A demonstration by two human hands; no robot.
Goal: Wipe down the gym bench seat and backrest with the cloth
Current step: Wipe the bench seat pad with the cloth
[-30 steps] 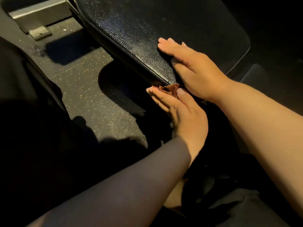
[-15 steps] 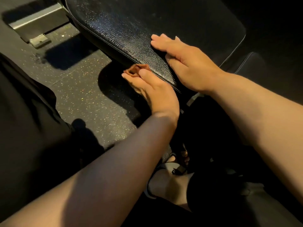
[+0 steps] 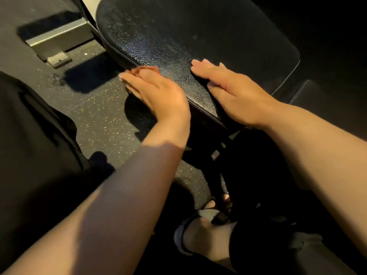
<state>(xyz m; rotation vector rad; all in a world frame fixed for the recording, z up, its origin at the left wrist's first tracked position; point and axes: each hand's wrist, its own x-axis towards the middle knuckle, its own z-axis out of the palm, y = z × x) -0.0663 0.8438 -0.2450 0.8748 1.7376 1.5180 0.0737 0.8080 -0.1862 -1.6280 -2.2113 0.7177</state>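
A black textured bench pad [image 3: 178, 36] fills the upper middle of the view. My left hand [image 3: 156, 90] lies along the pad's left side edge, thumb on top, pressing a small brown cloth [image 3: 137, 70] against it. Only a sliver of the cloth shows past my thumb and fingers, and it is blurred. My right hand [image 3: 230, 90] rests flat on the pad's near corner with straight fingers, holding nothing. A second black pad [image 3: 317, 96] adjoins at the right in deep shadow.
Speckled dark rubber floor [image 3: 95, 116] lies left of the bench. A grey metal frame foot [image 3: 55, 42] sits on the floor at upper left. Under the pad is the dark bench frame [image 3: 214, 155]. My sandalled foot [image 3: 206, 225] is below. Dark clothing fills the left edge.
My left hand slid the cloth along the pad's side edge, away from the near corner toward the far end. My right hand kept its place on the pad.
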